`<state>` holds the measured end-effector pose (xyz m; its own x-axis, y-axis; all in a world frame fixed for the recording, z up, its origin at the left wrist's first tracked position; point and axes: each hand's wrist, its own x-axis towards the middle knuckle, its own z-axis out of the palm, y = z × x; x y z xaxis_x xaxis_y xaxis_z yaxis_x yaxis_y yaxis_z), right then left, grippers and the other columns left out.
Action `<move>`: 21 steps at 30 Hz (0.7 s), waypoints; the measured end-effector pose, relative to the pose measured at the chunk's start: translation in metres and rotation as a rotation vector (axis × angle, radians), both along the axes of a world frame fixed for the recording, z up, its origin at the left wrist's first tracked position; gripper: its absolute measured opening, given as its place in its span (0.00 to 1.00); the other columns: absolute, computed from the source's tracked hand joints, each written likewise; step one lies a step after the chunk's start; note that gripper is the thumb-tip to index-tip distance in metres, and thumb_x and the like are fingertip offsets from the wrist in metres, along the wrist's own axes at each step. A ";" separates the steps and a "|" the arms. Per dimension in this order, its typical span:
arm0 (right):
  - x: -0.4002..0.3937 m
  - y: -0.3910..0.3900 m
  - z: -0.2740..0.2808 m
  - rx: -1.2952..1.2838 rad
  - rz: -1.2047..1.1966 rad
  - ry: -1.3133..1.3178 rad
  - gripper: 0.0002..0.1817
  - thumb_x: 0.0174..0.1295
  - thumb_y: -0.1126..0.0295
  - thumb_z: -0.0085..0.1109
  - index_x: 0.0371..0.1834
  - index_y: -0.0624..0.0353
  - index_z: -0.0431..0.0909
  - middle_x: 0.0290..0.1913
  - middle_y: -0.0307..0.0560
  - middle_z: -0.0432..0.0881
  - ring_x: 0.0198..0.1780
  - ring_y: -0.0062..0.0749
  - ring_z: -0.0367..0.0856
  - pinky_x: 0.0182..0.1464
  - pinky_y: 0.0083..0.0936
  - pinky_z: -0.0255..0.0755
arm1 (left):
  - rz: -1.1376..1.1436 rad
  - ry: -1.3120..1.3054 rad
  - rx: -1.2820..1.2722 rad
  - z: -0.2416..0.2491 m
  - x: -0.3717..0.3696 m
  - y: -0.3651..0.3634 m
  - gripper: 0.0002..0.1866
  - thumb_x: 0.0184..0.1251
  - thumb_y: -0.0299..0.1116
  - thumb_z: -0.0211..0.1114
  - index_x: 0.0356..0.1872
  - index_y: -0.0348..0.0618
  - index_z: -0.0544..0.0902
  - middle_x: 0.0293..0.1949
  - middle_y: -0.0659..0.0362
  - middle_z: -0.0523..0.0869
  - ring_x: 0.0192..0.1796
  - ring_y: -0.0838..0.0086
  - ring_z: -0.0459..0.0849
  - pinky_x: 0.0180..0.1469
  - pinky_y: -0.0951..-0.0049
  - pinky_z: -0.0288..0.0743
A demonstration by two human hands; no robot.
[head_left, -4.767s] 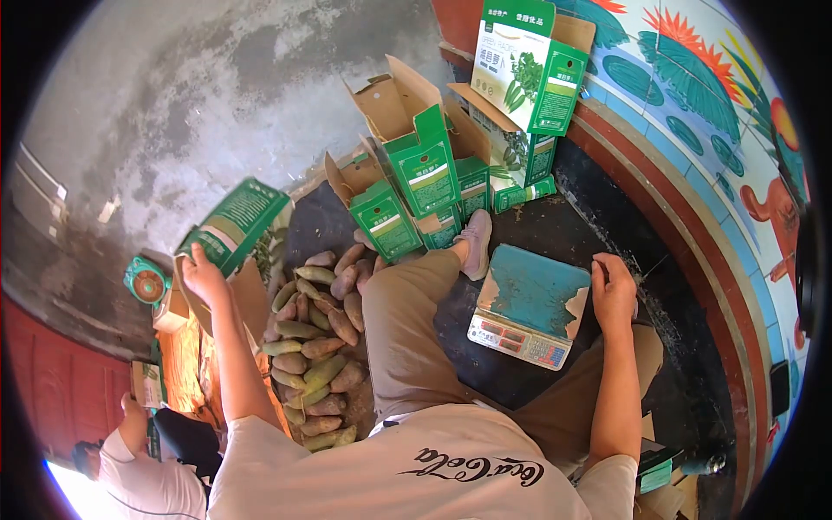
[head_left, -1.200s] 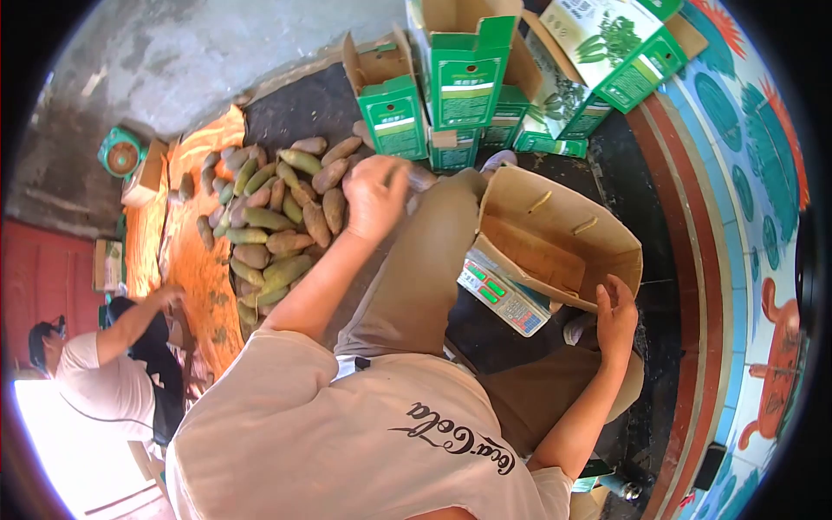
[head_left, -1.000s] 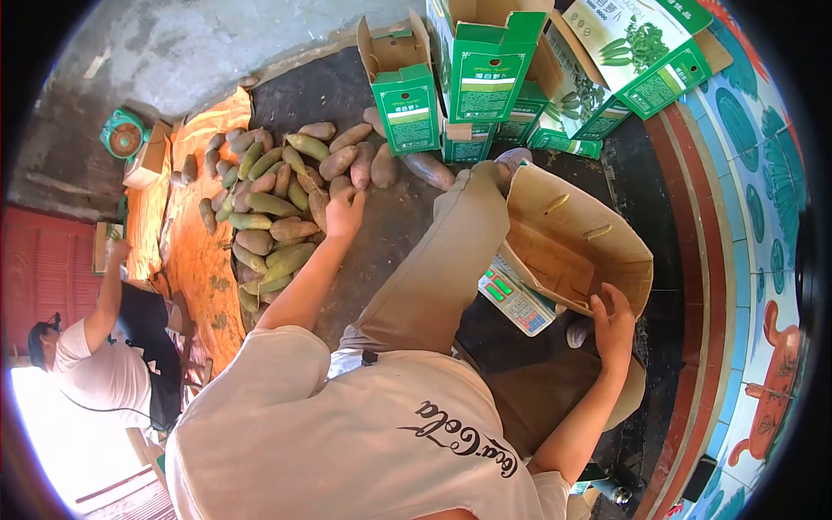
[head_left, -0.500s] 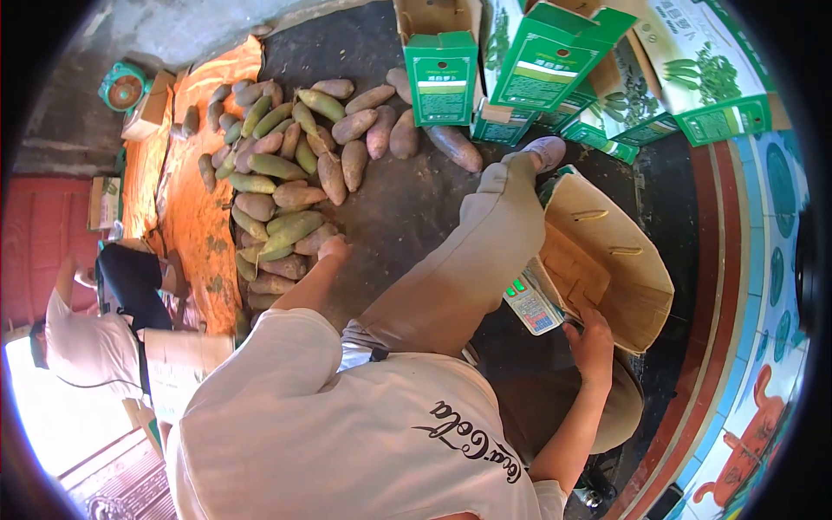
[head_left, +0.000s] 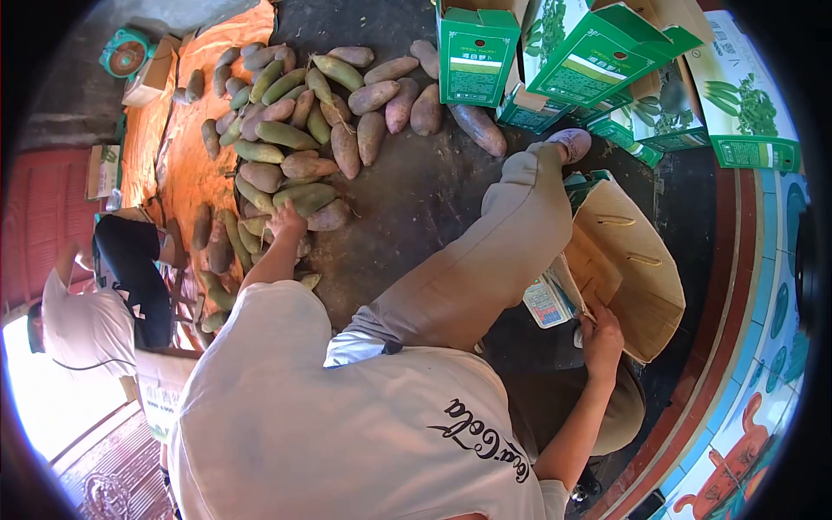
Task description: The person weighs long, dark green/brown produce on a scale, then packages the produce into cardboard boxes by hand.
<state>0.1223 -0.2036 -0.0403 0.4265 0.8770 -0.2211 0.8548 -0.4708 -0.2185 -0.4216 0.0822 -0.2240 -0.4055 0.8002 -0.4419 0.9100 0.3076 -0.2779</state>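
Observation:
My left hand is over the near side of a pile of large green and purplish root vegetables, its fingers apart and touching the end of a green root. Its fingertips are small in view. On the right, my right hand is closed on the near edge of an open cardboard box. The box is tilted, its brown inside showing, with no roots visible in it. Beside it, partly under its edge, a scale's keypad panel shows.
Green and white printed boxes stand at the top right. An orange sheet lies under part of the pile. Another person sits at the left near a carton. A green round-faced scale stands top left. My bent leg extends between pile and box.
My left hand has moved left and farther over the pile, from its right edge onto a green root. My right hand now grips the box edge more closely. The view has shifted slightly.

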 end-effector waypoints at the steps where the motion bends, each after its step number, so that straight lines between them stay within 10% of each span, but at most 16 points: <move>1: 0.001 0.000 -0.001 -0.008 -0.003 0.000 0.14 0.53 0.73 0.65 0.44 0.57 0.80 0.41 0.51 0.82 0.45 0.48 0.79 0.48 0.40 0.73 | 0.014 -0.014 -0.061 0.000 0.002 0.001 0.33 0.61 0.37 0.63 0.69 0.54 0.65 0.69 0.56 0.64 0.73 0.59 0.59 0.69 0.54 0.60; 13: 0.001 0.002 -0.002 0.001 -0.019 0.029 0.16 0.52 0.74 0.65 0.46 0.57 0.80 0.42 0.51 0.82 0.46 0.48 0.79 0.49 0.39 0.73 | 0.158 -0.131 0.024 -0.029 -0.006 -0.015 0.18 0.68 0.32 0.54 0.57 0.43 0.71 0.57 0.44 0.76 0.61 0.54 0.77 0.59 0.57 0.74; 21: 0.003 0.001 -0.004 0.014 -0.001 0.033 0.16 0.52 0.73 0.66 0.46 0.57 0.80 0.42 0.49 0.82 0.47 0.47 0.79 0.49 0.39 0.73 | 0.254 -0.435 0.043 -0.057 0.004 -0.030 0.36 0.44 0.46 0.76 0.55 0.38 0.77 0.55 0.44 0.82 0.58 0.57 0.81 0.57 0.63 0.76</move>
<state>0.1254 -0.2023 -0.0443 0.4200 0.8797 -0.2231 0.8466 -0.4684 -0.2529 -0.4173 0.0524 -0.2806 -0.3755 0.7215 -0.5818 0.8335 0.5374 0.1285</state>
